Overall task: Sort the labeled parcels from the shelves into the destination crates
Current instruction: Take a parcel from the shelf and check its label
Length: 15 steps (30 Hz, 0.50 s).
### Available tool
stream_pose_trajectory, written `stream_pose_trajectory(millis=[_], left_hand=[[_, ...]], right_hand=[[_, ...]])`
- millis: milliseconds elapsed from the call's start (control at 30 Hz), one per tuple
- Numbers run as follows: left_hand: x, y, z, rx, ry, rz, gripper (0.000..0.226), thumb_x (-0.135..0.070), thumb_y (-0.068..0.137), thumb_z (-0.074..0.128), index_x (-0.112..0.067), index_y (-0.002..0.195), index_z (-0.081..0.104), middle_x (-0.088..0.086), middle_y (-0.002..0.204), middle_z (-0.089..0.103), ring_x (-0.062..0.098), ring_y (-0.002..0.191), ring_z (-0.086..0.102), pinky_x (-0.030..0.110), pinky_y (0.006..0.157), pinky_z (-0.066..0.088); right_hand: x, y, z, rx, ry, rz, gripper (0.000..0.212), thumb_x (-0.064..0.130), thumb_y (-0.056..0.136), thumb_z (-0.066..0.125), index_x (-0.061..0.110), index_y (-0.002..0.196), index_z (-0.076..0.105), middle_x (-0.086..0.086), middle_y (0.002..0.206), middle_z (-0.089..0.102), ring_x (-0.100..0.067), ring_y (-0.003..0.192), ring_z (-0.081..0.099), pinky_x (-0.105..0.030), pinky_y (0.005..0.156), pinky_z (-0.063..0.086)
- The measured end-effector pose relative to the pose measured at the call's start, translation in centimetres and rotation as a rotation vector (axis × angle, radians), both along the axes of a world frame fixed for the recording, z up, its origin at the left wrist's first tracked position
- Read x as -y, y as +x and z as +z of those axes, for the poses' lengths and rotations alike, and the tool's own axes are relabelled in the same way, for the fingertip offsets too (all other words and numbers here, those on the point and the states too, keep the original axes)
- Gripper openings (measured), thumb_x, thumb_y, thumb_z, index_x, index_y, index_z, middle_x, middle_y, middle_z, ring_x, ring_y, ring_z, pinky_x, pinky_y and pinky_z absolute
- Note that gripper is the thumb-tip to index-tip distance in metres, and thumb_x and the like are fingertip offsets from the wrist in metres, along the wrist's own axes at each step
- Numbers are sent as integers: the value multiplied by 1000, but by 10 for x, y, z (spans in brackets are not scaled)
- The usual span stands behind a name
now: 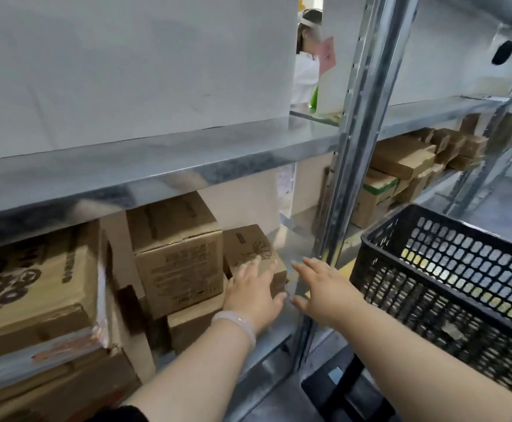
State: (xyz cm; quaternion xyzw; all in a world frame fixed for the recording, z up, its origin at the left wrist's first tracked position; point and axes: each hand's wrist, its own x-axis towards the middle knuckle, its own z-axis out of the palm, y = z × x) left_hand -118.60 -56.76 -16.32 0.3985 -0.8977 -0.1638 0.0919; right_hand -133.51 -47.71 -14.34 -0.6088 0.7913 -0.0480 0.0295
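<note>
- Two hands reach into the lower shelf bay. Your left hand (253,289) lies flat on the small flower-printed box (248,243), fingers straight and slightly spread over its near top edge.
- Your right hand (321,286) is just beside that box's right side, fingers straight and fanned, holding nothing. You cannot tell whether its thumb touches the box corner.
- That small box sits at the right end of the bay, on another carton, next to a taller printed carton (178,254) on its left.
- A metal upright (358,147) stands just behind your right hand.
- To your right, near your right forearm, is the black mesh crate (401,278).
- A pale bracelet (236,322) circles your left wrist.
</note>
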Motion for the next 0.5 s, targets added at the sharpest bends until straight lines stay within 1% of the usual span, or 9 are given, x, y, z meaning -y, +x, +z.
stream_pose_trajectory(millis=[133,233,333,433,500], left_hand=[[25,-21,-14,18,55,39,72,-55,95,51,-40,156,15,-1,166,10,25,152,7,44,122,11],[41,-33,-25,35,102,96,70,-55,95,50,-41,155,17,-2,166,10,23,152,5,43,121,10],[55,-45,-32,40,135,190,67,-54,95,48,-40,155,19,-1,166,10,25,152,5,43,121,10],[68,-55,-35,44,175,296,67,-53,96,48,-40,155,20,0,167,8,26,152,3,44,121,11],[75,-61,-38,83,202,344,68,-54,95,48,-42,155,19,1,167,6,27,152,1,45,121,10]], right_hand=[[26,-17,-20,37,-18,31,75,55,92,51,30,154,17,0,161,19,-19,147,15,-33,118,10],[48,-32,-39,98,-13,49,71,54,94,48,31,154,19,1,160,20,-18,146,18,-32,118,13],[72,-47,-52,188,-11,49,67,53,96,46,31,153,21,1,160,21,-18,146,20,-31,117,16],[99,-63,-59,239,-4,109,66,52,96,46,30,153,22,-1,160,23,-20,145,22,-33,116,19],[118,-72,-61,258,7,150,67,52,96,45,29,153,21,-2,159,24,-20,144,23,-34,116,21]])
